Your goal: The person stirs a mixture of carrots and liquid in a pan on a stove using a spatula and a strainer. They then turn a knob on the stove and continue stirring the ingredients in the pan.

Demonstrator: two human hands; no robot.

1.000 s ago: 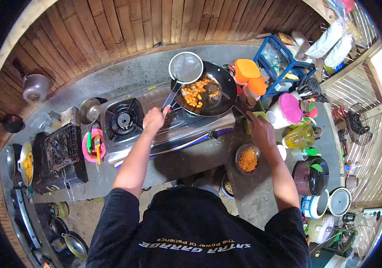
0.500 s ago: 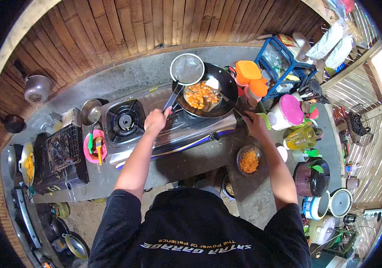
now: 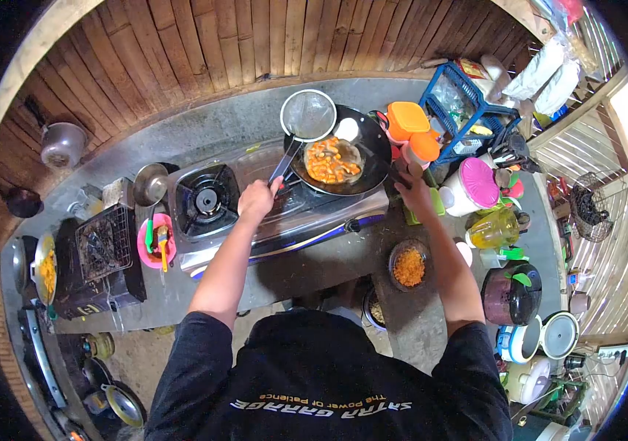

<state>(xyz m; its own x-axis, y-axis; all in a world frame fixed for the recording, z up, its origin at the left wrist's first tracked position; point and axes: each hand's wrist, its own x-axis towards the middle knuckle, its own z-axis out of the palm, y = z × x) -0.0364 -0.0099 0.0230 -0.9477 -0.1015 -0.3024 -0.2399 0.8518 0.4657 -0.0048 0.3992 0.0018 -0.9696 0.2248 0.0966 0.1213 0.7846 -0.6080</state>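
Observation:
My left hand is closed around the dark handle of a round mesh strainer, held over the left rim of a black wok. Orange-coloured pieces of food sit in bubbling liquid in the wok, with a round white thing behind them. To the right of the wok, my right hand has its fingers bent around something dark and hard to make out. Beneath my right forearm stands a bowl of shredded orange food.
A bare gas burner is left of the wok. Nearby stands a pink bowl with brushes. Orange-lidded containers, a blue rack, a pink-lidded tub and a jar of yellow liquid crowd the right side.
The spatula that was in the wok in my right hand no longer shows there. My right hand has moved slightly up and back from the wok. The left hand and strainer have hardly moved.

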